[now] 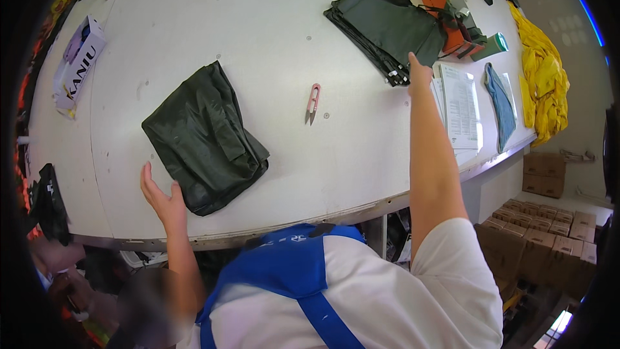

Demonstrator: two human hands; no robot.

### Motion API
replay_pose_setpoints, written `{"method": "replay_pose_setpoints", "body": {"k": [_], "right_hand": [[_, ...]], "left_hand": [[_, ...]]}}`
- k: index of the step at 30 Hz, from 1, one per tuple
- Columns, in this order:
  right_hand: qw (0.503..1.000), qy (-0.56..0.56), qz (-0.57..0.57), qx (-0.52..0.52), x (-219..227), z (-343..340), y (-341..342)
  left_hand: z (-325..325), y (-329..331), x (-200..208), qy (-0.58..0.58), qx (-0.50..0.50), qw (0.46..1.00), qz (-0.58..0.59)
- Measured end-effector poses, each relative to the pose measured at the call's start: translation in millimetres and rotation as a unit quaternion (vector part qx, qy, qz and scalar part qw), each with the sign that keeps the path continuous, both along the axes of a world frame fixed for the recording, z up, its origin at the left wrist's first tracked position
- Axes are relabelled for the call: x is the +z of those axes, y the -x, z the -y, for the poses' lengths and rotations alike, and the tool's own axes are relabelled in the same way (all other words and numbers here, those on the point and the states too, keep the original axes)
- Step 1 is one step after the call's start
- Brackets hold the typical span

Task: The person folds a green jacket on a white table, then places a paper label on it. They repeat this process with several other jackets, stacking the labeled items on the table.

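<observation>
A folded dark green piece of coated fabric (200, 139) lies on the white table, left of the middle. By its near left edge is my left hand (165, 200), thumb and fingers apart, holding nothing. My right arm reaches out to a stack of similar folded dark green fabric pieces (391, 19) at the far right. My right hand (420, 74) pinches the near right edge of this stack; the thumb shows on top and the other fingers are mostly hidden. Pink-handled thread snips (313, 103) lie between the two, points toward me.
Orange boxes (455, 39), a green-lidded cylinder (494, 45), printed sheets (460, 106) and a folded blue cloth (499, 106) sit at the right. Yellow fabric (542, 77) hangs over that edge. A white box (79, 61) stands at the left. Cardboard cartons (549, 232) are stacked below right.
</observation>
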State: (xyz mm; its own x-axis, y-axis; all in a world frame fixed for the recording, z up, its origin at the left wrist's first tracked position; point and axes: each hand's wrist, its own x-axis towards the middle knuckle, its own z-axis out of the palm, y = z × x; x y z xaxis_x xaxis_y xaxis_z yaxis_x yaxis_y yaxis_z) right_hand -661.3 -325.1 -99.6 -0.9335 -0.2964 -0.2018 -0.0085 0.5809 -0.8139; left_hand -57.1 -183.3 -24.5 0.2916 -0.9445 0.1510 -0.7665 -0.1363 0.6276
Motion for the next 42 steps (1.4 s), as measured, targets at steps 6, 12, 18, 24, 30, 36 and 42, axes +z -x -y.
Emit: {"method": "replay_pose_setpoints", "body": {"k": [6,12,18,24,30,36,42], "right_hand": [[0.969,0.11,0.2,0.092,-58,18,72],[0.941,0.173,0.242,0.163,-28,-55,-37],[0.872,0.002,0.281,0.4,5,-178,-59],[0.928,-0.271,-0.256,-0.024,1,-236,126],[0.981,-0.077,-0.171,-0.055,-84,-309,258],[0.993,-0.053,0.047,-0.092,-75,-299,276],[0.983,-0.071,-0.064,-0.159,-28,-267,231]], "left_hand": [[22,137,22,0.064,-0.198,0.978,0.033],[21,270,-16,-0.059,-0.311,0.941,-0.12],[12,358,-23,-0.064,-0.439,0.895,-0.046],[2,369,-61,-0.058,-0.385,0.908,0.155],[10,372,-58,-0.021,-0.409,0.902,0.136],[5,362,-49,-0.021,-0.398,0.891,0.217],[9,359,-47,-0.015,-0.319,0.933,0.164]]}}
